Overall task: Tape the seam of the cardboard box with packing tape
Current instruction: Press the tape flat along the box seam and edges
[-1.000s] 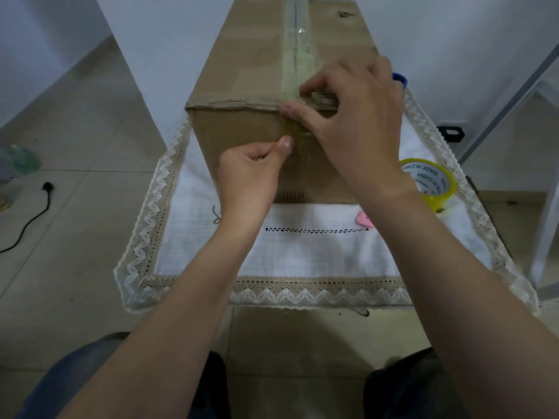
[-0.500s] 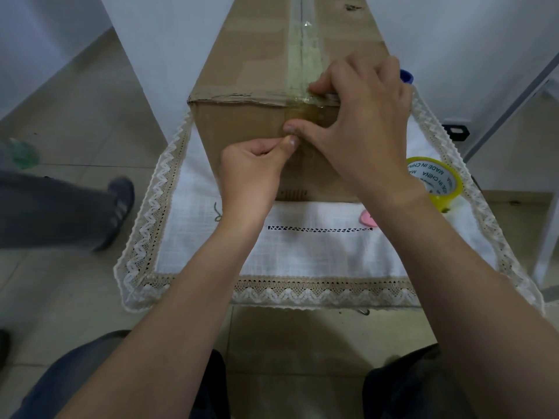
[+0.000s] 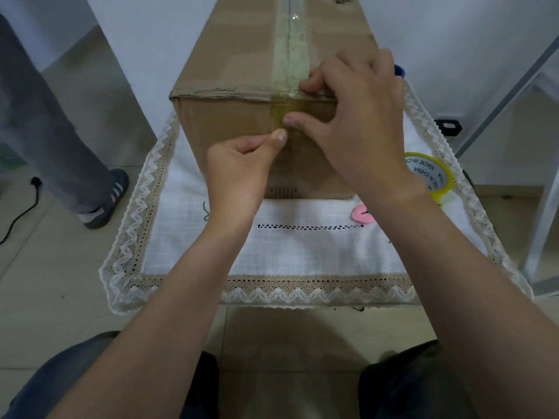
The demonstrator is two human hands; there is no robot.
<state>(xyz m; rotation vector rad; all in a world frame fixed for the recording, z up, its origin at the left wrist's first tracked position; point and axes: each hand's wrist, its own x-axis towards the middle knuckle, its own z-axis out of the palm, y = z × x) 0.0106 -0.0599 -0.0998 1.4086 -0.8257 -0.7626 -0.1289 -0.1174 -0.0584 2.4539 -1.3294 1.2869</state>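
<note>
A brown cardboard box (image 3: 236, 128) stands on a white lace-edged cloth (image 3: 302, 252). A strip of clear packing tape (image 3: 292, 52) runs along the top seam and folds over the front edge onto the near face. My left hand (image 3: 239, 167) is curled into a fist, its thumb tip pressed on the tape on the near face. My right hand (image 3: 360, 122) straddles the top front edge, with the thumb on the near face just above my left thumb and the fingers on the taped edge. The yellow tape roll (image 3: 435, 176) lies on the cloth to the right, partly behind my right wrist.
A small pink disc (image 3: 361, 213) lies on the cloth near my right forearm. A blue object (image 3: 400, 71) peeks out behind my right hand. Another person's grey trouser leg (image 3: 45, 131) and shoe (image 3: 106, 201) stand at the left. A metal frame (image 3: 544, 213) rises at the right.
My right thumb has slid from the top edge down onto the near face, toward my left thumb. Another person's leg has stepped in at the left.
</note>
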